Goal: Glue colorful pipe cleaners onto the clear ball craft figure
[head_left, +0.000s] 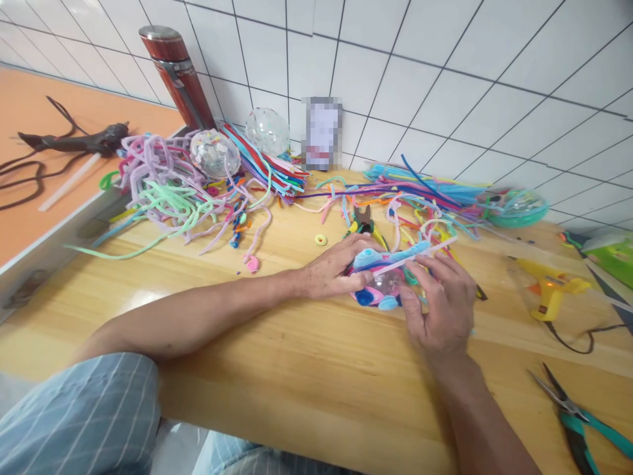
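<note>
A clear plastic ball (388, 282) trimmed with blue and pink pipe cleaners rests low over the wooden table. My left hand (337, 269) grips its left side, thumb pressed on the front and fingers behind. Across the ball's top lies a straight, pale pink pipe cleaner (395, 265). Its right part runs through the fingers of my right hand (442, 300), whose thumb is by the ball's right side. Dark blue and light blue discs show along the ball's lower edge. Just behind the ball lie yellow-and-green handled pliers (364, 221), partly covered by my left hand.
Loose pipe cleaners (168, 191) pile up at the back left near two clear balls and a red flask (178, 79). More pipe cleaners (420, 185) lie at the back right. A yellow glue gun (551, 287) and teal-handled needle-nose pliers (573, 412) are on the right.
</note>
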`<state>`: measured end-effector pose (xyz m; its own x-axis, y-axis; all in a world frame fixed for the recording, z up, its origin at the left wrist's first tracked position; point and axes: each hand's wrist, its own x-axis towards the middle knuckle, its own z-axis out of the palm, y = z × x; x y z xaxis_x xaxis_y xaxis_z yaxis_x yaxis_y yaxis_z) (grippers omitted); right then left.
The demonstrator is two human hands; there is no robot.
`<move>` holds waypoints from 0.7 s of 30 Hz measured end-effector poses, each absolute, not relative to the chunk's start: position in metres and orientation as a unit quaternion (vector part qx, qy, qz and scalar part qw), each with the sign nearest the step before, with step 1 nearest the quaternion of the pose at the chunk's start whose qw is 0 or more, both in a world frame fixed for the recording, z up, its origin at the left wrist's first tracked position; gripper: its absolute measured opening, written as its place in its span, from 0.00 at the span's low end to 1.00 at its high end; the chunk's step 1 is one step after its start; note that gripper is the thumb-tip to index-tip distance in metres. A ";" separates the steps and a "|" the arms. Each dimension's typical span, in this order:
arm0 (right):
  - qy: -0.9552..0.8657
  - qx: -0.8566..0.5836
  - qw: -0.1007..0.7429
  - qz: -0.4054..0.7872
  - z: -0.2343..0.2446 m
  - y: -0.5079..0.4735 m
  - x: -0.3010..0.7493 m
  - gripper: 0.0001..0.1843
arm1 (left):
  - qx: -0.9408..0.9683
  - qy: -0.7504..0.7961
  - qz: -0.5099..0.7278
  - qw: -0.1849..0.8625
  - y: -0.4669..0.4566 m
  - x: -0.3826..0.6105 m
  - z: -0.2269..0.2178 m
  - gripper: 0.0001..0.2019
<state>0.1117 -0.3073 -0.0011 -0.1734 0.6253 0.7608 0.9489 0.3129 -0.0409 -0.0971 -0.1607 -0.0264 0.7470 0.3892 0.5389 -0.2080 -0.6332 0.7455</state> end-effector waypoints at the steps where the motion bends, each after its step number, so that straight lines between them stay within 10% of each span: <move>1: -0.732 -0.540 0.348 -0.227 -0.002 -0.307 0.112 0.28 | 0.833 0.054 0.351 0.424 -0.161 -0.097 -0.026 0.23; 21: -0.736 -0.532 0.342 -0.243 0.002 -0.306 0.116 0.20 | 0.830 0.031 0.371 0.415 -0.157 -0.094 -0.034 0.24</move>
<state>0.1162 -0.3062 0.0018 -0.2014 0.6169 0.7609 0.9483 0.3172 -0.0062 -0.0944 -0.1573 -0.0342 0.7229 0.3589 0.5904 -0.2568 -0.6538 0.7118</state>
